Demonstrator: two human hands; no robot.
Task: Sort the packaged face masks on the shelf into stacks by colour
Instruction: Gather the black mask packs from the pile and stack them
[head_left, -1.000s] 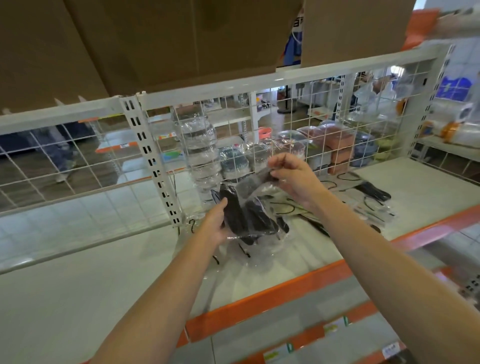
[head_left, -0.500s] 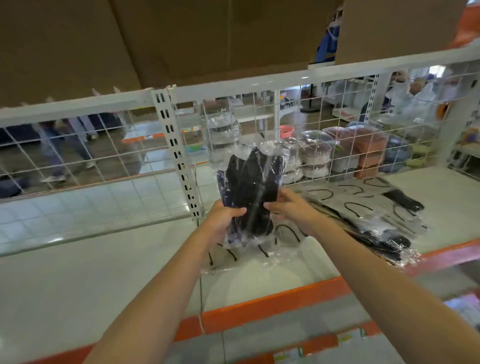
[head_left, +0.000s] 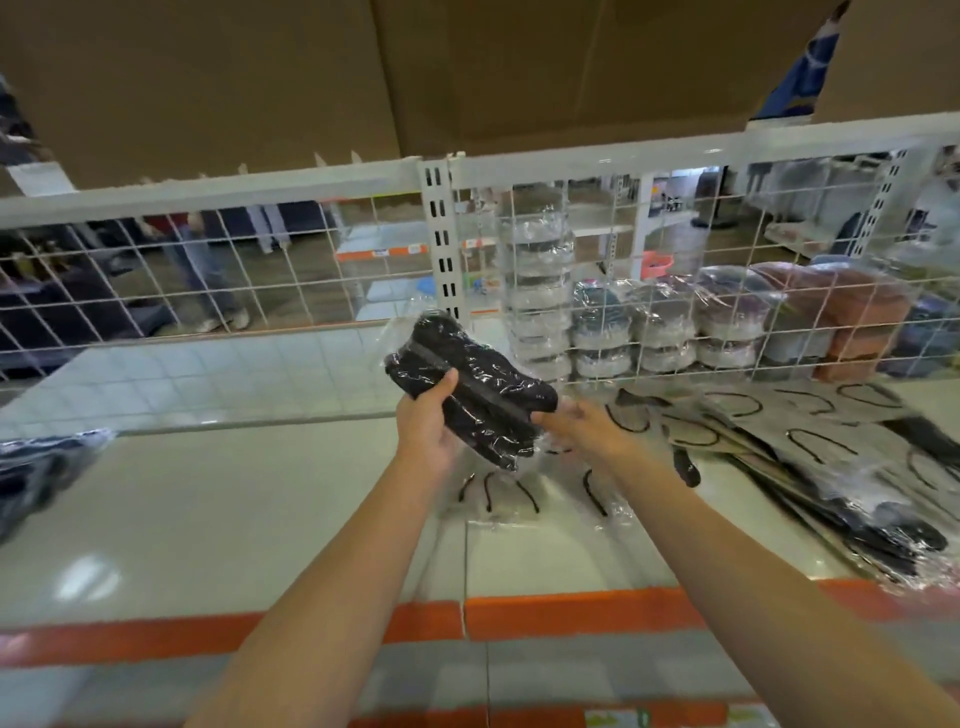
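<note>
Black-mask packs, a small clear-wrapped bundle, held above the shelf at mid-frame. Left hand grip clamped on the bundle's left end; right hand grip pinches its right edge. Beneath lies a flat clear pack with black ear loops. Right: unsorted heap. Far left: dark stack, probably black, blurred. Step in hand: carrying to a colour stack; next calls for moving left and setting down squarely.
</note>
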